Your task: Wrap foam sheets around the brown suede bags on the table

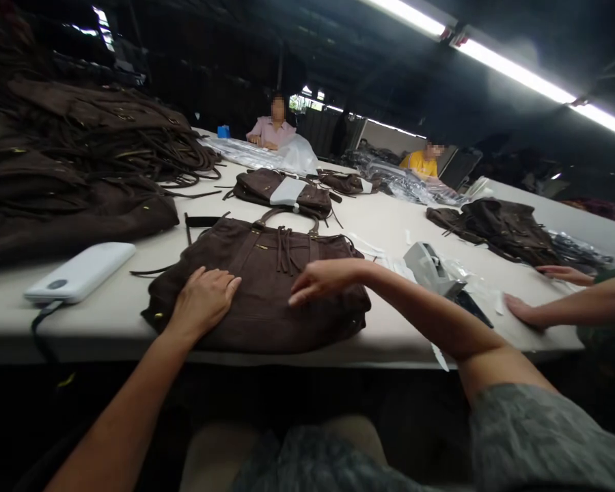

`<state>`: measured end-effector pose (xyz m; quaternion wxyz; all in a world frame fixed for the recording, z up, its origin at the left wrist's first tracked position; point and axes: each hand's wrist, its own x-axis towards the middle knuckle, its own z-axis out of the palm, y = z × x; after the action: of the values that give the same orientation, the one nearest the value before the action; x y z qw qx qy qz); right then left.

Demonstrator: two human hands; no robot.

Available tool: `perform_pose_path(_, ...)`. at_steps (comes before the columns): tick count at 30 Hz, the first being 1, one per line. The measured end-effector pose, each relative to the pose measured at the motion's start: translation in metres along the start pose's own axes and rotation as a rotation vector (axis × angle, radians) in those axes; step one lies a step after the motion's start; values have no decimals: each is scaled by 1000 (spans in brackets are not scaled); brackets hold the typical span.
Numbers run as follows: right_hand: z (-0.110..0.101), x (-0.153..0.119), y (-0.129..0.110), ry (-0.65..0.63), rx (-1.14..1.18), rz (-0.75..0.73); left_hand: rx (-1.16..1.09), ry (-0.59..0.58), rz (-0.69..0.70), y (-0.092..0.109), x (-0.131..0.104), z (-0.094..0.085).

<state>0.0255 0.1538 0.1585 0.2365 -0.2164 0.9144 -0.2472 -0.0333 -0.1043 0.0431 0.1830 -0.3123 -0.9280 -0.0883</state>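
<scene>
From my distant seat I see first the white worktop [107,318], which carries everything here. On its left is a large heap of brown bags [97,130], piled probably to spare surface. Directly before the body one brown bag [259,297] lies with its handles pointing away; I think it is put so because both hands can reach its front panel. Behind it is a banded bag [251,189], whose pale band seems to keep it compact. A white device [82,272] with a cable lies at left, and a grey dispenser [424,263] at right, each to the side where it disturbs little. The left hand [205,301] rests on the brown bag with fingers extended and close together, perhaps to steady it, gripping nothing. The right hand [320,279] is bent over the front panel; from this angle I cannot tell how far its fingers are open, or if they have hold of anything.

The brown bag lies just beside the near edge, so there is little room in front. Some open room shows towards the white device; on the right, the dispenser and a co-worker's hand [525,313] limit the movement
</scene>
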Motion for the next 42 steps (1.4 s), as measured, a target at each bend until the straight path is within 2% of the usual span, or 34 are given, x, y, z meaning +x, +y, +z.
perform_pose_path(3, 33, -60, 0, 140, -347, -29, -30, -36, 49, -8, 3, -15)
perform_pose_path(5, 53, -83, 8, 278, -535, -50, -72, -72, 112, -21, -1, -21)
perform_pose_path(7, 67, -95, 20, 422, -616, -36, -116, -153, 181, -37, -6, -26)
perform_pose_path(9, 73, -99, 34, 524, -624, 21, -146, -255, 222, -53, -9, -32)
perform_pose_path(12, 74, -95, 55, 603, -568, 108, -164, -349, 175, -67, -7, -44)
perform_pose_path(15, 74, -86, 76, 672, -434, 154, -156, -373, 118, -65, -3, -56)
perform_pose_path(18, 76, -77, 94, 743, -296, 155, -139, -352, 156, -53, -5, -61)
perform_pose_path(22, 73, -78, 105, 782, -238, 121, -85, -221, 148, -34, -13, -55)
perform_pose_path(25, 64, -86, 97, 706, -344, 162, -63, -158, 108, -25, -11, -50)
perform_pose_path(28, 57, -90, 76, 648, -501, 174, -90, -183, 81, -23, -3, -49)
perform_pose_path(31, 61, -84, 56, 689, -559, 161, -103, -228, 81, -25, 4, -50)
perform_pose_path(33, 67, -74, 52, 714, -563, 171, -90, -220, 81, -26, 5, -49)
perform_pose_path(38, 82, -52, 73, 766, -552, 243, 60, -15, 163, -29, -3, -32)
perform_pose_path(42, 104, -52, 92, 760, -739, 132, 145, 19, 346, -41, -16, -11)
